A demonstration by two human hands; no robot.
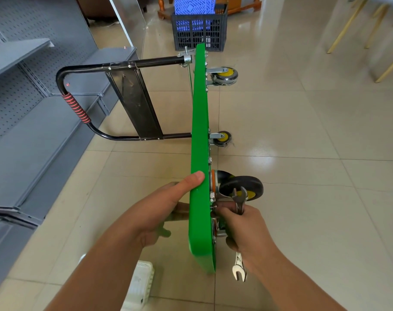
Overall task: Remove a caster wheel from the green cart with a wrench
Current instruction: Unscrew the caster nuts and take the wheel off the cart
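Both forearms are bare, with no sleeves, gloves, watch or rings visible on the left hand point(159, 212) or right hand point(247, 230).

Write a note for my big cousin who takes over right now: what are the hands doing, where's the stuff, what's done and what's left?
Left hand: grips the near edge of the green cart, which stands on its side on the floor; thumb on top.
Right hand: holds the wrench by its middle, both open ends free, fingertips at the bolts by the wheel plate.
Nearest caster wheel: still mounted on the cart's underside. Two more casters sit farther along.
Done: cart tipped up, wrench in hand.
Left: loosen the plate's fasteners, lift the wheel off. How loose they are cannot be told.
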